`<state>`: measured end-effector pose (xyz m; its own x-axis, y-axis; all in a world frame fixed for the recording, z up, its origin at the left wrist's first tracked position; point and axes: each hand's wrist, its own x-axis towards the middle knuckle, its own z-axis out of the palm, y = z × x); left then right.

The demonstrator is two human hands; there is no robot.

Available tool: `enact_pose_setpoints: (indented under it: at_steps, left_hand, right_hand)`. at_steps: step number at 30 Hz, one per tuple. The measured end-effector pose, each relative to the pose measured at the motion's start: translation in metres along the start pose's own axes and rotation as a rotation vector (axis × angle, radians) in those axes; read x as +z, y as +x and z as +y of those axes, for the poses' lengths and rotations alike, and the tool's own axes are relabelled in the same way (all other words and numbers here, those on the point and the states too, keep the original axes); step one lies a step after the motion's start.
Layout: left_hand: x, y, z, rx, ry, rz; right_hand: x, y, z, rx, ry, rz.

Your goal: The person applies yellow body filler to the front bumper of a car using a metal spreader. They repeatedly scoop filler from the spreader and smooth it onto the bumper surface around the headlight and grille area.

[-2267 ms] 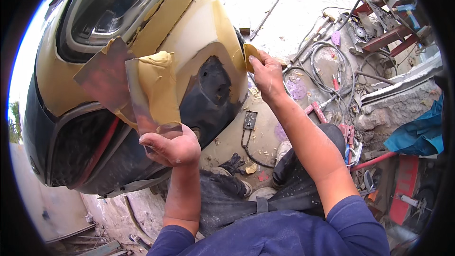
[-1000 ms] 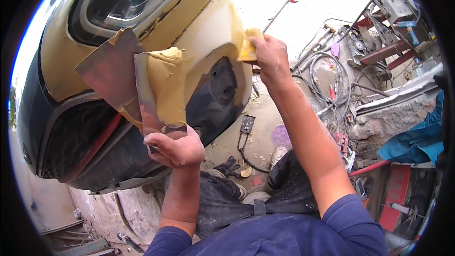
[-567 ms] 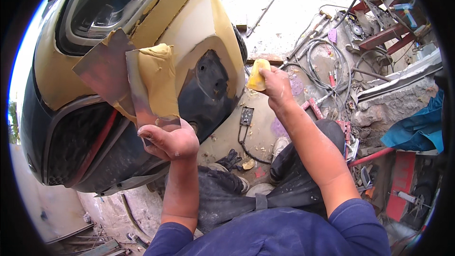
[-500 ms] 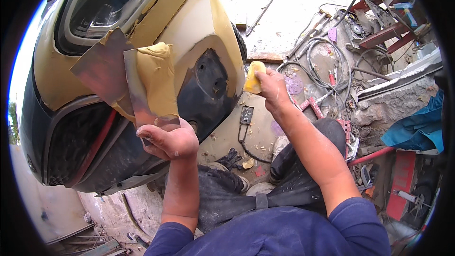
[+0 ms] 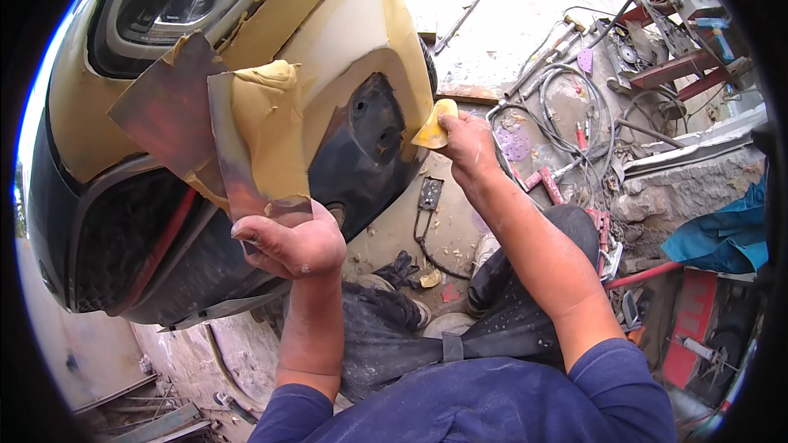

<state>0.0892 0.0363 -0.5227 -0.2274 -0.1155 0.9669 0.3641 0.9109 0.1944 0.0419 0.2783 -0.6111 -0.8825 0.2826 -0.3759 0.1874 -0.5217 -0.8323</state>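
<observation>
My left hand is closed around two flat metal putty blades held up like a fan. The nearer blade carries a thick smear of tan body filler; the farther blade has filler along its edges. Between the fingers and thumb of my right hand is a small yellow spreader, close to the car's corner; whether it touches the surface I cannot tell. The car's front end is coated with tan filler around the headlight, with a dark bare patch lower down.
Cables and hoses lie coiled on the floor at right, by a metal rack with parts. A teal cloth and a red panel are at far right. A black glove lies near my feet.
The yellow spreader in my right hand has tilted and moved slightly left toward the car's corner. My left hand keeps its hold on the blades. The view has shifted a little.
</observation>
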Motion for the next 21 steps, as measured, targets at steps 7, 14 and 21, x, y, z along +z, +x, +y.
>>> enact_pose_setpoints:
  at_steps: [7,14,21]
  left_hand:
    - [0.007,-0.002,0.002,-0.02,-0.022,-0.007]
    - [0.007,-0.002,0.007,-0.035,-0.049,-0.017]
    - [0.007,-0.004,0.007,-0.038,-0.048,-0.023]
  right_hand:
    - [0.033,0.004,-0.052,-0.071,-0.066,0.049]
    - [0.026,0.003,-0.091,-0.205,0.162,-0.13]
    - [-0.029,-0.006,0.002,0.048,0.027,0.069]
